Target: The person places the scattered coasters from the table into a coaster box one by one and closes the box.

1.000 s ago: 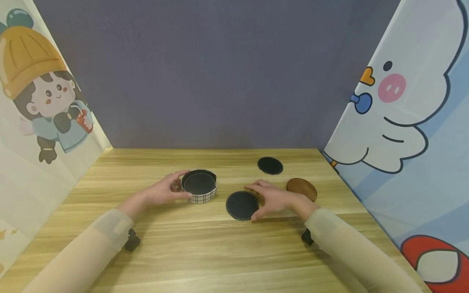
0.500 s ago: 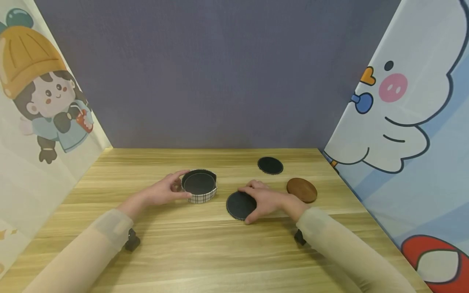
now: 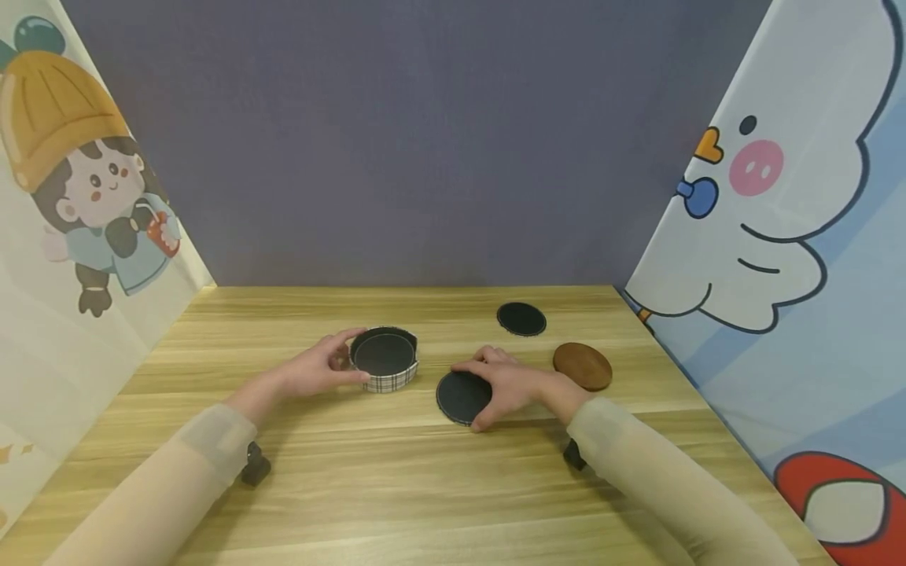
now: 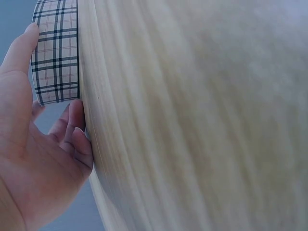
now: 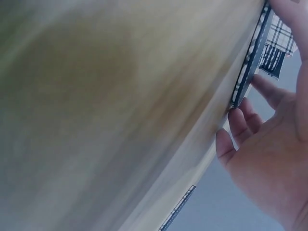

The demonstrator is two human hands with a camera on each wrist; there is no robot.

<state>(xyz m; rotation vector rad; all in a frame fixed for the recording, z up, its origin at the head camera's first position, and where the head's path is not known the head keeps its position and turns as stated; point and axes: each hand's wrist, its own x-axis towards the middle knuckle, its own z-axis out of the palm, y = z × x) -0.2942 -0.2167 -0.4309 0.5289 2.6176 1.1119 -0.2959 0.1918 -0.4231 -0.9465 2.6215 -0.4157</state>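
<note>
In the head view my left hand [image 3: 338,365] grips the near-left wall of a round plaid coaster holder [image 3: 388,382] with a dark inside. The left wrist view shows the thumb lying along the plaid wall [image 4: 55,53] and the left hand's [image 4: 45,125] fingers curled at its base. My right hand [image 3: 495,387] lies over the right half of a black round coaster [image 3: 453,398] flat on the wooden table [image 3: 396,487], index finger at the far rim, thumb at the near rim. In the right wrist view the right hand's [image 5: 269,149] fingertips touch the coaster's edge [image 5: 249,60].
A second black coaster [image 3: 521,319] lies further back on the right. A brown round coaster [image 3: 583,366] lies just right of my right hand. Cartoon-printed panels stand at both sides and a grey wall at the back.
My right hand has slid left, further over the black coaster, and closed on its rim; the coaster shifted slightly left. The left hand and the holder have stayed put.
</note>
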